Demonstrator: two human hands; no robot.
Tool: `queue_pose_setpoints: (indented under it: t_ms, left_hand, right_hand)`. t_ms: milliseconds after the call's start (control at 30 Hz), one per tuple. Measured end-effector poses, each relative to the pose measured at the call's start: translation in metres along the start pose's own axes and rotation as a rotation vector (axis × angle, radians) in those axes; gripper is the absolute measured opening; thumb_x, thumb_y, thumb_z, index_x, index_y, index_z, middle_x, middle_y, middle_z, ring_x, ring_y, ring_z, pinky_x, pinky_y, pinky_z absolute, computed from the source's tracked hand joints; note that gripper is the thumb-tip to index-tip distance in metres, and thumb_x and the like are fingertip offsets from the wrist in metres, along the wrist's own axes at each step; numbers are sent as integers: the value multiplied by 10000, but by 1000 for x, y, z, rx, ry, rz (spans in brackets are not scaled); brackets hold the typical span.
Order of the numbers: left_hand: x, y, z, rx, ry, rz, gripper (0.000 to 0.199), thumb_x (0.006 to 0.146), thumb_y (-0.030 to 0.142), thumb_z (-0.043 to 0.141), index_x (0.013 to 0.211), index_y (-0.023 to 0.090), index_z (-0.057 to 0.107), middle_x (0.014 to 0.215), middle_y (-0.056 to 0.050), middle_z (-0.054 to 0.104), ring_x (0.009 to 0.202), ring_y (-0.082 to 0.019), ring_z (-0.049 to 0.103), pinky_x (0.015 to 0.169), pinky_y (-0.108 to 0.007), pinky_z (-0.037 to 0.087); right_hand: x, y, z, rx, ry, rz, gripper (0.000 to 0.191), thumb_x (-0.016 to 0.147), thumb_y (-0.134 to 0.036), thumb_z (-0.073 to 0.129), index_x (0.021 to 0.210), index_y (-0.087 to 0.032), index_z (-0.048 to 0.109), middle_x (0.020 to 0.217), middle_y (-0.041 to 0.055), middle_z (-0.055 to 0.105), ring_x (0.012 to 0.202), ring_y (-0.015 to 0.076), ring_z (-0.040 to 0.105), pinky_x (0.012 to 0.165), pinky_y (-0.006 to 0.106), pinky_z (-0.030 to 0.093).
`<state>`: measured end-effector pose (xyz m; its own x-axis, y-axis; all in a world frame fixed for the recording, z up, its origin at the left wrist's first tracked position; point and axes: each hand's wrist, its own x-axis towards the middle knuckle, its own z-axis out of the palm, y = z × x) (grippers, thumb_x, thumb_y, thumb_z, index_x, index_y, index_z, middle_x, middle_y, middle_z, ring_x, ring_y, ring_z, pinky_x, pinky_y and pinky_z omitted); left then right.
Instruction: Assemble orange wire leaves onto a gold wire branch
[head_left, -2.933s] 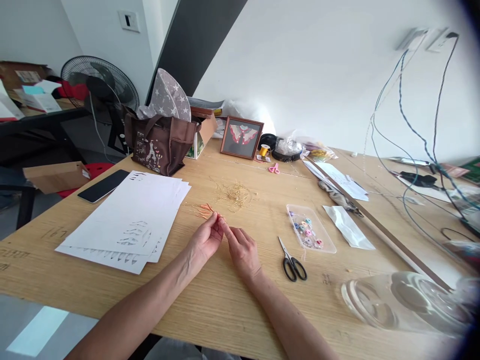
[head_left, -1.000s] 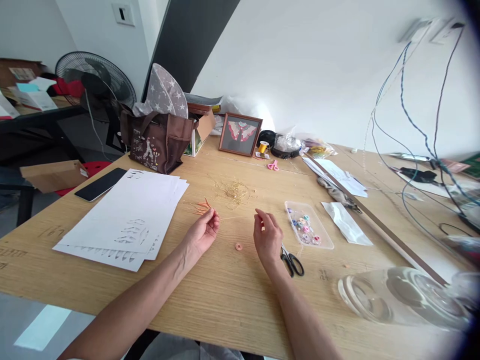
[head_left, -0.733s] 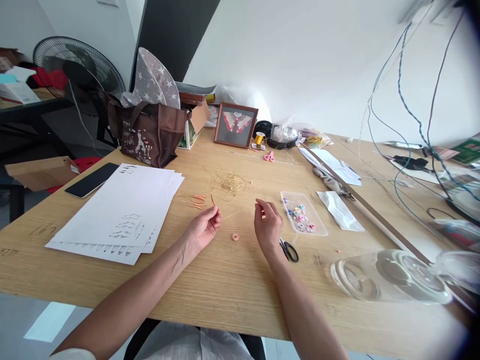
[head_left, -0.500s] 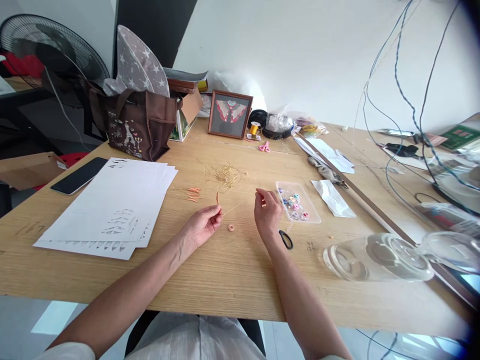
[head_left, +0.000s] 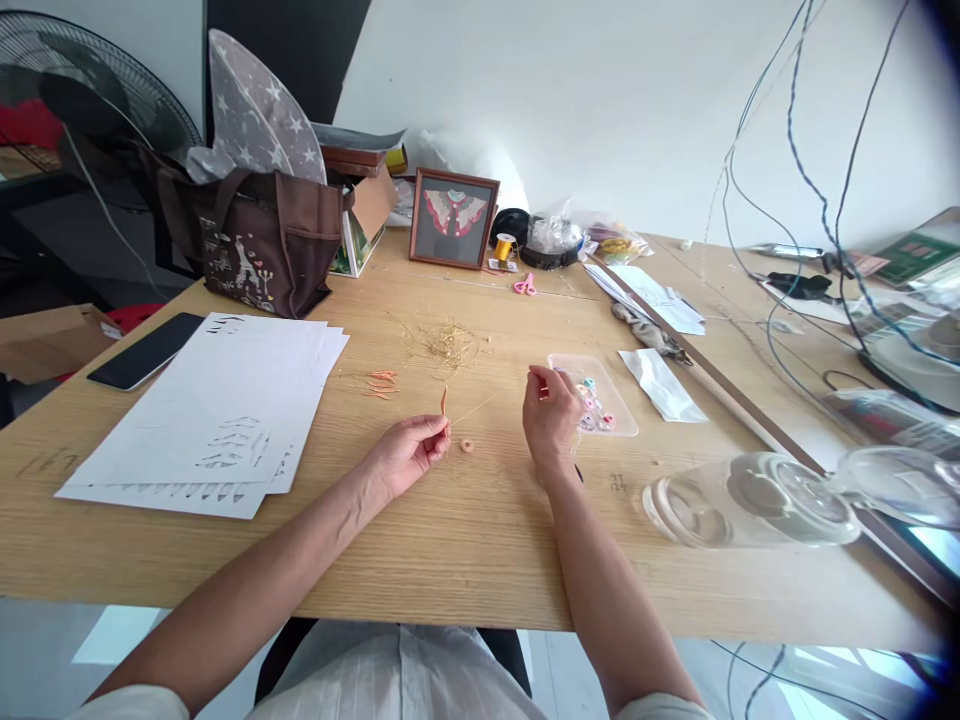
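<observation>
My left hand [head_left: 411, 452] is closed in a pinch around the base of a thin orange leaf-shaped piece [head_left: 444, 402], which points upward. From these fingers a fine thread [head_left: 480, 405] slants up toward my right hand [head_left: 553, 412], whose fingertips are pinched at its line; its far end is too thin to follow. Just right of the left fingertips lies a small peach-coloured bobbin [head_left: 466, 446]. Several similar orange pieces [head_left: 382, 380] rest on the table beyond my left hand. Black scissors [head_left: 578, 473] are mostly hidden behind my right wrist.
A tangle of gold wire [head_left: 448, 345] lies mid-table. Right of my right hand is a clear tray [head_left: 622, 420] of coloured bobbins, near a clear lidded jar [head_left: 720, 500]. Printed sheets [head_left: 172, 400] lie left, pink scissors [head_left: 525, 285] and a picture frame [head_left: 454, 262] farther back.
My right hand has moved right and slightly up, away from the left, covering more of the tray and black scissors. A longer stretch of thread shows. The view has shifted slightly.
</observation>
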<state>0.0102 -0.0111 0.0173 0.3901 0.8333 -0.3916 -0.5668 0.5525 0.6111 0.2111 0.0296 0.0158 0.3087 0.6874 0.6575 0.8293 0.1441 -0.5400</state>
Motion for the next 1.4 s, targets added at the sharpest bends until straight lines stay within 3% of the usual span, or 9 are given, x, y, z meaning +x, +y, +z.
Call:
queue_pose_setpoints:
  t_ms: [500,867,1200,1400]
  left_hand:
    - [-3,-3,0,87,-41,-81,59,701,131,632,672,85,610,684,-44,610,521,-57,516,417,-153,331]
    - [-7,-3,8,149,-26,-263,33,701,115,603,687,90,618,603,-24,579,439,-46,477,365,-149,297]
    - [-7,-3,7,157,-31,-273,41,713,105,592,678,89,607,593,-23,575,434,-45,472,364,-146,296]
    - [-1,1,0,114,29,-230,77,724,94,565,650,90,584,617,-39,596,447,-55,499,369,-141,319]
  right_hand:
    - [3,4,-1,-22,-24,29,228,844,-229,417,850,-177,639,808,53,623,628,143,524,655,268,407]
    - [4,5,-2,-24,-43,39,220,845,-204,417,847,-176,636,799,58,608,693,160,529,693,283,396]
    - [6,7,0,-48,-60,80,227,809,-192,433,810,-170,660,775,69,627,709,183,546,672,294,395]
    - [7,24,-1,-66,-178,53,367,733,-80,394,972,-163,660,922,93,657,788,205,577,720,323,423]
